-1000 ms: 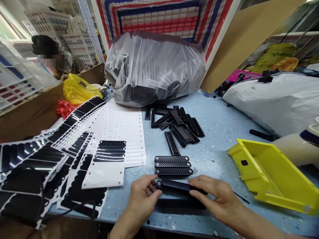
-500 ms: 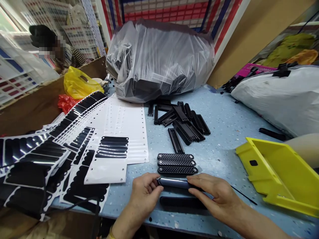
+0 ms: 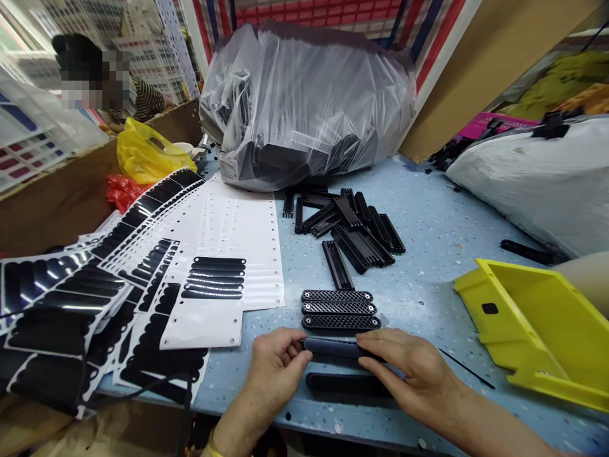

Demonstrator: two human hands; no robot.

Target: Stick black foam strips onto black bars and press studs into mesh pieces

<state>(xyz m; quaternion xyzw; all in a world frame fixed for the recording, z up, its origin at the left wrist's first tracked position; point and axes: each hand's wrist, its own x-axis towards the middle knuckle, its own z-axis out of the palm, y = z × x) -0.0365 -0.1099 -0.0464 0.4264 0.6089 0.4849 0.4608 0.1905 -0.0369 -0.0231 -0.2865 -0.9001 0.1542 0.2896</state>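
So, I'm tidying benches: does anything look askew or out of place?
The pile of black pieces lies jumbled at mixed angles, unlike the neat row of three in front; the sheets at left overlap crookedly.

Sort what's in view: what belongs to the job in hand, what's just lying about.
Likely in the job:
held black piece between left hand and right hand
three textured pieces beyond it
second black piece, near side
loose pile of black pieces
perhaps sheets of black strips

Seemingly just lying about:
yellow plastic bag
red plastic
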